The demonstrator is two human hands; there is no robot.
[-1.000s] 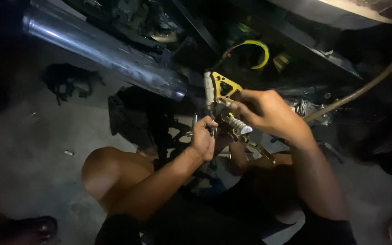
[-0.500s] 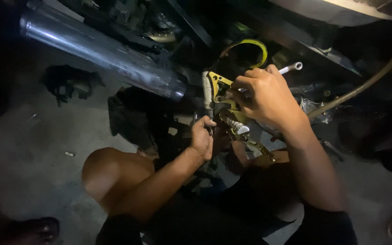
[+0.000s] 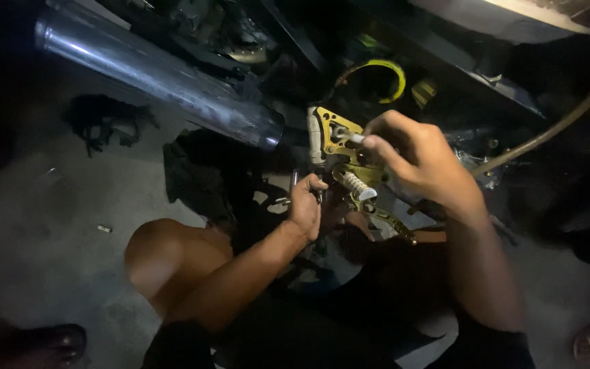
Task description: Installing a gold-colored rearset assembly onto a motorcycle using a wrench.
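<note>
A gold metal footrest bracket (image 3: 329,130) on a motorcycle sits just below the chrome exhaust pipe (image 3: 158,75). My right hand (image 3: 418,160) is closed around a silver tool whose tip (image 3: 346,136) presses on the bracket. Just under it, my left hand (image 3: 306,205) grips a thin dark tool at the bracket's lower left. A ribbed silver foot peg (image 3: 356,183) juts out between my hands, with a gold lever (image 3: 390,220) below it.
A yellow ring (image 3: 384,68) and dark bike parts lie behind the bracket. A tan hose (image 3: 554,126) curves away at right. Black rags (image 3: 107,119) and a small bolt (image 3: 104,228) lie on the grey concrete floor at left. My bare knee (image 3: 162,253) is raised below.
My right hand lifted toward the yellow ring with the silver tool sticking out, then came back down onto the bracket. My left hand stayed in place.
</note>
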